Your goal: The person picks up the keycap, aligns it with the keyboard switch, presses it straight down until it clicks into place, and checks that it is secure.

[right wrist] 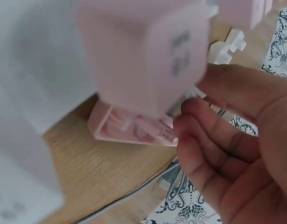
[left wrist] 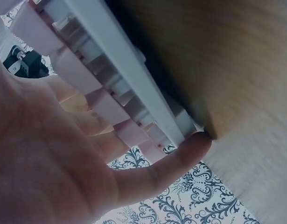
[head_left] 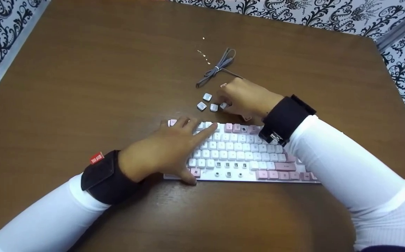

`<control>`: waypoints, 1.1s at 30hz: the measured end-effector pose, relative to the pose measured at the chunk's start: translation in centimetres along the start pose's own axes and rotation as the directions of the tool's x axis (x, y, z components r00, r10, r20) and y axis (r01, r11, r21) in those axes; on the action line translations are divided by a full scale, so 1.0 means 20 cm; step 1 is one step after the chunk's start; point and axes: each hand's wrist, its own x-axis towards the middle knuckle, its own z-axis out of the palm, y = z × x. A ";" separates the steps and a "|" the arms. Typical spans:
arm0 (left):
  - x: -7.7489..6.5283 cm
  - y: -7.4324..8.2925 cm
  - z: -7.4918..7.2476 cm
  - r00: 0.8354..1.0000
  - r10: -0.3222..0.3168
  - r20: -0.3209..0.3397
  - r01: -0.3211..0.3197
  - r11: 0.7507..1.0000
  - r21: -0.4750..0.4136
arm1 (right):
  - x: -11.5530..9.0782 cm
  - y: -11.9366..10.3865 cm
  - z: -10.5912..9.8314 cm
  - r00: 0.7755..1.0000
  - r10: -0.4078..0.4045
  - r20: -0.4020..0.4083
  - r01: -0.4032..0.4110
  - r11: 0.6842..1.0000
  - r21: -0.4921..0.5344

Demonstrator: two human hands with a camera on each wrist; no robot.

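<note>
A white and pink keyboard (head_left: 223, 147) lies on the table. Several switches near its front edge have no keycaps. My left hand (head_left: 167, 148) rests spread across the keyboard's left end, its thumb touching the front edge, as the left wrist view shows too. Beyond the back edge, my right hand (head_left: 246, 96) pinches a small white keycap (head_left: 223, 105) between thumb and forefinger. Loose white keycaps (head_left: 201, 106) lie just left of it. Behind the keyboard a larger pink keycap (right wrist: 129, 126) lies hollow side up, close to the right fingertips.
A grey cable (head_left: 220, 67), tied in a bundle, lies behind the right hand. Small light specks (head_left: 203, 54) show on the wooden table (head_left: 101, 70) beside it. Black-and-white patterned surfaces (head_left: 328, 15) border the table's far and side edges.
</note>
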 end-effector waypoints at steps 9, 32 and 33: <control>0.00 0.00 0.00 1.000 0.007 -0.009 -0.007 1.000 -0.001 | -0.02 0.01 -0.02 0.998 0.051 0.022 -0.052 0.998 0.026; 0.01 -0.01 0.00 1.000 -0.004 0.012 0.004 1.000 0.001 | -0.06 0.08 -0.01 0.999 0.050 0.010 -0.050 0.998 -0.031; 0.01 -0.01 0.00 1.000 -0.001 0.004 0.001 1.000 0.002 | -0.06 0.08 -0.01 0.999 0.053 0.007 -0.053 0.998 -0.036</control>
